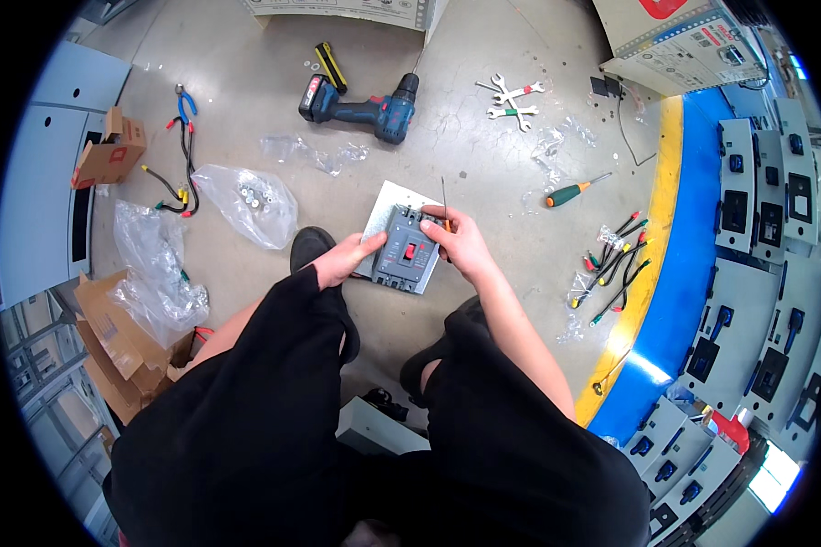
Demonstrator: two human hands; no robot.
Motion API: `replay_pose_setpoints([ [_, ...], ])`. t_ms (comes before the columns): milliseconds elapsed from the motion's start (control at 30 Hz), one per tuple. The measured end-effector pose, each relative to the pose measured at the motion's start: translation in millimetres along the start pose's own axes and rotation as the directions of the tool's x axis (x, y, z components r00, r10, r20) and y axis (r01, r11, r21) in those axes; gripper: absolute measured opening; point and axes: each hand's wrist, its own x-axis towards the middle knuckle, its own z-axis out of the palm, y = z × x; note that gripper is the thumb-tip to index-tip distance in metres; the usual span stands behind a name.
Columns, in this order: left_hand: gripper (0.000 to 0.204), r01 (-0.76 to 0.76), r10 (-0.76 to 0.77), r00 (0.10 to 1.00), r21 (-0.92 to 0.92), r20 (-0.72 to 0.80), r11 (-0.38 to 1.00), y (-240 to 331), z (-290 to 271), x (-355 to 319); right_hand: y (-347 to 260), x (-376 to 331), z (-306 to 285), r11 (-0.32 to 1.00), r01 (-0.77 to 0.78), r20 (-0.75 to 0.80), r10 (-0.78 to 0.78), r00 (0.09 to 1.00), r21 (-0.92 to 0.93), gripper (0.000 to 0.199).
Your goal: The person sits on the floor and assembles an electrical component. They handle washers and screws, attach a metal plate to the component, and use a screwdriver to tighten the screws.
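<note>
Your left hand [342, 260] grips a grey breaker [409, 257] already on a metal plate [385, 211]; your right hand [463, 244] grips breaker and screwdriver [447, 224]; cables [622, 293] lie unattached.

Electrical assembly workshop, by the look of it. Smooth grey concrete floor [511, 273]; bright blue painted lane [659, 314] with yellow border stripe [663, 196]. Grey metal enclosures with dark handles [726, 276] ranked right. Blue-and-black cordless drill [388, 115], steel spanners [520, 93] lying about.
</note>
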Motion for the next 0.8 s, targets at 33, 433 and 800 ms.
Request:
replay_pose_setpoints([
  [33,0.082,-0.04,0.04,0.999,0.015,0.01,0.999,-2,0,-1,3,1,1,1.0,0.003,-0.008,-0.003,1.0,0.013,0.049],
  [433,0.08,-0.081,0.081,0.997,-0.047,-0.002,0.996,0,5,-4,19,-1,5,0.961,0.172,-0.169,-0.21,0.963,-0.216,0.05],
  [800,0.069,-0.042,0.041,0.999,-0.098,-0.014,0.994,11,11,-8,39,-16,8,0.945,0.246,-0.114,-0.274,0.955,-0.216,0.062],
])
